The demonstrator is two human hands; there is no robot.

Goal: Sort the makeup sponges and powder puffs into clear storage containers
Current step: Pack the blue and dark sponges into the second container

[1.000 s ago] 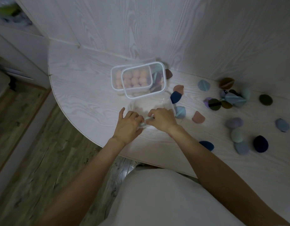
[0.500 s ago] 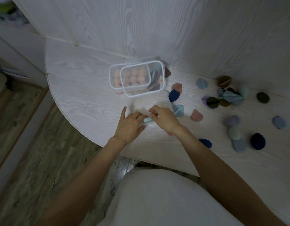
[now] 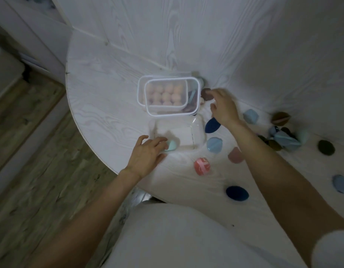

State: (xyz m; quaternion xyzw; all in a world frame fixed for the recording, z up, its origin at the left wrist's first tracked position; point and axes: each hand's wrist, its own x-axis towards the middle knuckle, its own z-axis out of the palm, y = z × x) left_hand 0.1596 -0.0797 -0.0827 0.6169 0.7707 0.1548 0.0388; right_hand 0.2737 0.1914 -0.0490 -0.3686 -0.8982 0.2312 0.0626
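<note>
A clear open container (image 3: 196, 130) stands on the white table (image 3: 109, 113). At its near left corner my left hand (image 3: 146, 155) pinches a mint puff (image 3: 171, 145) between fingers and thumb. My right hand (image 3: 223, 107) is stretched out, blurred, fingers loose, its fingertips at a brown puff (image 3: 206, 93) beside the lidded containers (image 3: 153, 113). The upper lidded container holds several pink sponges (image 3: 165, 93); dark puffs (image 3: 192, 97) show in the one underneath.
Loose puffs lie to the right: navy (image 3: 210, 126), light blue (image 3: 214, 144), coral (image 3: 202, 165), pink (image 3: 235, 155), another navy (image 3: 237, 193), and a mixed pile (image 3: 283, 139). The table's curved edge (image 3: 86, 132) drops to a wooden floor on the left.
My right hand let go of the mint puff and moved up and right to the brown puff. The left hand stays on the mint puff. The coral puff is now uncovered.
</note>
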